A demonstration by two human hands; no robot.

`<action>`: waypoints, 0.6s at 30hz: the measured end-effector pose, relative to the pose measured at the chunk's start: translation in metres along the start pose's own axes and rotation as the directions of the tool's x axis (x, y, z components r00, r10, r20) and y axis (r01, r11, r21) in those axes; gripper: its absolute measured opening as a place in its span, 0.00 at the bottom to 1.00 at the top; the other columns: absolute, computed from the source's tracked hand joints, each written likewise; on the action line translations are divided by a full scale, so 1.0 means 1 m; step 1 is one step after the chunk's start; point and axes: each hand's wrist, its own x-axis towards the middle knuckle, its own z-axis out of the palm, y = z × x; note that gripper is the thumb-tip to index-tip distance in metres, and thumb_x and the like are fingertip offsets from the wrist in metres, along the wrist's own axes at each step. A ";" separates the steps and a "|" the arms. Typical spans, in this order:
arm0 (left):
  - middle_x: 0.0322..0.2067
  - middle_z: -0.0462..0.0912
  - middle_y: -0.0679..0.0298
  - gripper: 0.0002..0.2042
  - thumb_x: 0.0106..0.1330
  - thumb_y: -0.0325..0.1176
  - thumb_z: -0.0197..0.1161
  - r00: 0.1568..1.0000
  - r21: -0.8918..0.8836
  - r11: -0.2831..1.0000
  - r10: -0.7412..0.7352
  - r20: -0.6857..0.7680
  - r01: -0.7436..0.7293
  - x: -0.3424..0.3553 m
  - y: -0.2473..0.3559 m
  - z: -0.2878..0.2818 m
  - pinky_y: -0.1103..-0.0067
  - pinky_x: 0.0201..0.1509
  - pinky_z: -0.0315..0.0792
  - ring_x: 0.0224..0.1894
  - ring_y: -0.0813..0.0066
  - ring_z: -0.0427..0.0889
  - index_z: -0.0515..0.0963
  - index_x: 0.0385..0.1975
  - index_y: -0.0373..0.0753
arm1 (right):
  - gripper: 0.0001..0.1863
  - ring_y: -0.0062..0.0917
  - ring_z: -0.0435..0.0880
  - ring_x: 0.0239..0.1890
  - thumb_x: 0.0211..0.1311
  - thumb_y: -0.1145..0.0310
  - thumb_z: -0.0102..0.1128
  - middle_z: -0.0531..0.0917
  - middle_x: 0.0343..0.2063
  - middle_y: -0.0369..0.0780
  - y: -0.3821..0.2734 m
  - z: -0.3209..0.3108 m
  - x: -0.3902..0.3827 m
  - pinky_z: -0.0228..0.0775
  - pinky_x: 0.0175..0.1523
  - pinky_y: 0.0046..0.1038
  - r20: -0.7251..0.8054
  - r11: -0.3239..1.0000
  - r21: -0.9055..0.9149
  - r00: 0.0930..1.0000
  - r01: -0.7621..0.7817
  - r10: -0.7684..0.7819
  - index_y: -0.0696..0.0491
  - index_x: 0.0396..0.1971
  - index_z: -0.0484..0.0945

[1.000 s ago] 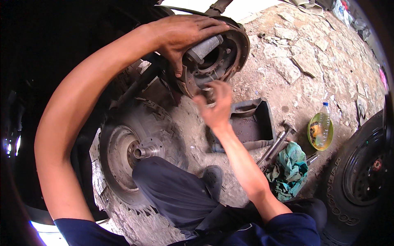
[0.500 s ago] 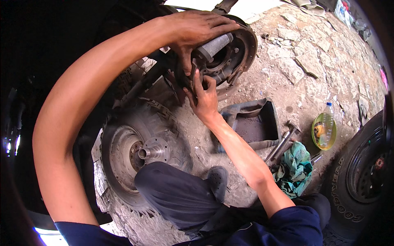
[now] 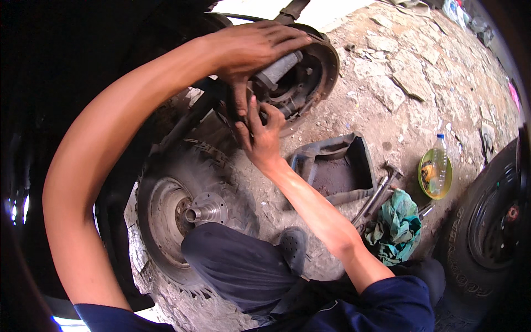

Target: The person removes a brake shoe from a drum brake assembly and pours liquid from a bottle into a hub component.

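- Beside the person's bent knee (image 3: 232,252), a flanged wheel hub (image 3: 212,209) sits against a dusty tyred wheel (image 3: 154,229).
- Right of the knee, a crumpled teal cloth (image 3: 402,221) lies near a hammer (image 3: 393,171).
- Farther out, a cut-open dark container (image 3: 365,166) rests on stony ground.
- Beyond it, at the drum brake assembly (image 3: 301,98), the right hand (image 3: 264,139) reaches the lower left edge, index finger extended; whether it pinches anything, I cannot tell.
- The left hand (image 3: 246,50) grips the assembly's upper left, thumb pointing down.
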 end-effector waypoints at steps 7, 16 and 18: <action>0.68 0.57 0.57 0.78 0.04 0.43 0.83 0.998 -0.041 0.998 -0.054 -0.026 0.053 -0.002 0.000 0.001 0.64 0.73 0.59 0.68 0.55 0.62 0.44 0.71 0.45 | 0.34 0.42 0.63 0.56 0.61 0.61 0.64 0.65 0.54 0.52 0.009 0.007 -0.002 0.60 0.61 0.36 -0.028 0.986 0.163 1.000 0.017 -0.013 0.57 0.64 0.65; 0.68 0.57 0.57 0.79 0.01 0.42 0.82 0.996 -0.099 0.991 -0.086 -0.003 0.085 -0.006 0.003 -0.006 0.64 0.74 0.58 0.69 0.52 0.59 0.45 0.71 0.45 | 0.39 0.36 0.74 0.51 0.69 0.35 0.36 0.74 0.51 0.45 0.070 -0.021 -0.028 0.64 0.59 0.34 0.556 -0.262 0.611 0.170 -0.747 0.814 0.60 0.54 0.67; 0.69 0.56 0.56 0.79 0.01 0.42 0.82 0.996 -0.103 0.991 -0.090 -0.012 0.088 0.000 0.005 -0.005 0.64 0.74 0.58 0.69 0.52 0.59 0.45 0.71 0.46 | 0.37 0.30 0.78 0.42 0.71 0.37 0.33 0.79 0.43 0.46 0.082 -0.001 -0.045 0.72 0.47 0.34 0.309 0.014 0.612 0.255 -0.791 0.916 0.60 0.54 0.67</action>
